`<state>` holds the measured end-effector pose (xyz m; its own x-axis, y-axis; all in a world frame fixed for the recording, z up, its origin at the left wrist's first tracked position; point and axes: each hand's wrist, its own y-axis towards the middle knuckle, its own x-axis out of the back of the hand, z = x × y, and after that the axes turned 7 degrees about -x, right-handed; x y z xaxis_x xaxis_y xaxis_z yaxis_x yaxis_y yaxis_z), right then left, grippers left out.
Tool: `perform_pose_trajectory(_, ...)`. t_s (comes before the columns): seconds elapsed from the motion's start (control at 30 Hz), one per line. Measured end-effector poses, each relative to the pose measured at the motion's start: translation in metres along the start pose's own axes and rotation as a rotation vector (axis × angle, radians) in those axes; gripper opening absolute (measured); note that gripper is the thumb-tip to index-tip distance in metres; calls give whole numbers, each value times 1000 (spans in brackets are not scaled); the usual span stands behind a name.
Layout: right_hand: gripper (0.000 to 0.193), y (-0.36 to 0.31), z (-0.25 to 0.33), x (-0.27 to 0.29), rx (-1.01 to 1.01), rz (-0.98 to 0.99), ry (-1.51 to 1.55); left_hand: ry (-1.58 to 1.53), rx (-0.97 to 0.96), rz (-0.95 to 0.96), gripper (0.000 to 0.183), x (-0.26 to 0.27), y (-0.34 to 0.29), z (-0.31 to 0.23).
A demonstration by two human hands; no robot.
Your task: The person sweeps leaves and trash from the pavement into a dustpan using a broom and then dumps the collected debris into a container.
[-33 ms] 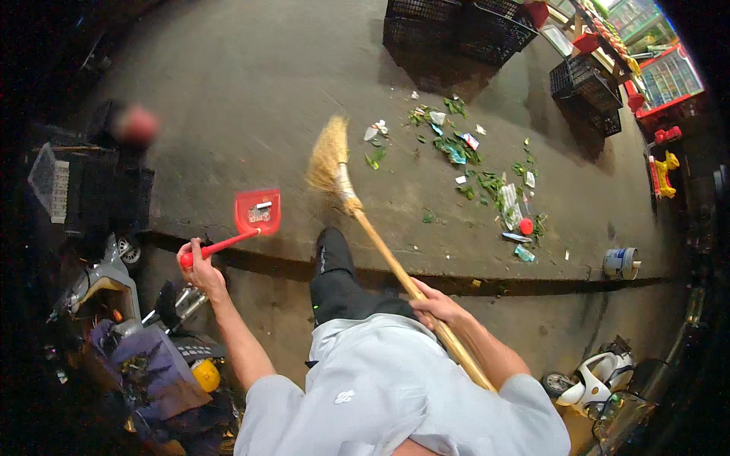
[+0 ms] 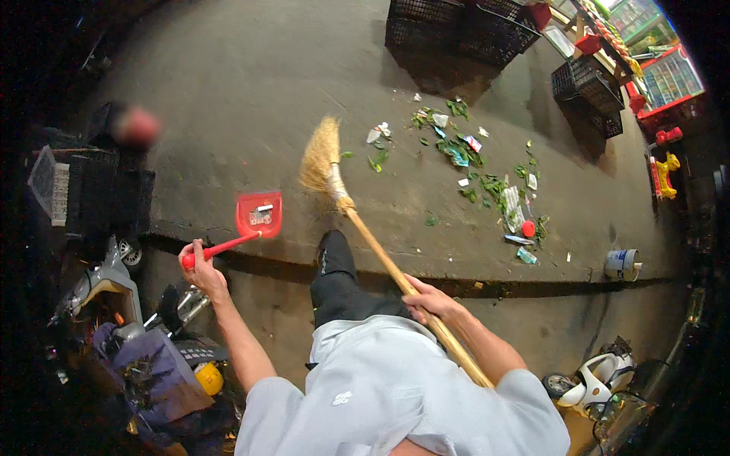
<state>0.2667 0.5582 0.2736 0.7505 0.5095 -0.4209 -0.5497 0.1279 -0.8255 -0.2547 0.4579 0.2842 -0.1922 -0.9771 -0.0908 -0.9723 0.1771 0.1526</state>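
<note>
Left hand (image 2: 201, 267): clasping the end of a red handle with bent fingers, at the outstretched left arm's end.
Red dustpan (image 2: 245, 220): held out left of the black shoe, near the step edge, open pan facing up; whether touching the floor, cannot tell.
In the pan: carrying a small white piece and pale scraps (image 2: 261, 216).
Right hand (image 2: 430, 299): wrapped around a wooden broom handle, fingers closed about the shaft, just in front of the waist.
Broom (image 2: 385, 258): slanting from beneath the right forearm up and left past the black shoe (image 2: 332, 247).
Straw bristles (image 2: 321, 156): fanned out over the floor, between dustpan and litter, just beside a few stray leaves.
Green leaves (image 2: 493, 185): strewn in loose clumps to the right of the bristles.
Litter among the leaves: mixing white scraps (image 2: 440, 120), blue wrappers (image 2: 458, 157), clear plastic (image 2: 512, 199) and a round red object (image 2: 528, 229).
Grey floor (image 2: 228, 91): stretching ahead, ending at a low step across the scene.
Far side: lined with black crates (image 2: 498, 34) and a red-framed case (image 2: 673, 80) at upper right.
Step, right end: occupied by a tipped bucket (image 2: 617, 263).
Lower right: parked below the step, a white scooter (image 2: 597, 380).
</note>
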Motion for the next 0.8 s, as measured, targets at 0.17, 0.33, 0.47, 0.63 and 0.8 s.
perform_pose_trajectory(0.17, 74, 139, 84, -43, -51, 42, 2, 22, 50, 79, 16, -31, 66, 16)
perform_pose_trajectory(0.33, 66, 124, 113, -60, -130, -53, 301, 34, 120, 95, 14, -45, 141, 11)
perform_pose_trajectory(0.47, 63, 47, 74, -50, -136, -249, 404, 24, 180, 135, 13, -61, 179, 0)
perform_pose_trajectory(0.63, 64, -4, 76, -74, -135, -476, 358, 97, 94, 157, 11, -75, 213, 0)
perform_pose_trajectory(0.8, 74, -36, 126, -109, -74, -369, 433, 62, 124, 143, 12, -102, 224, -8)
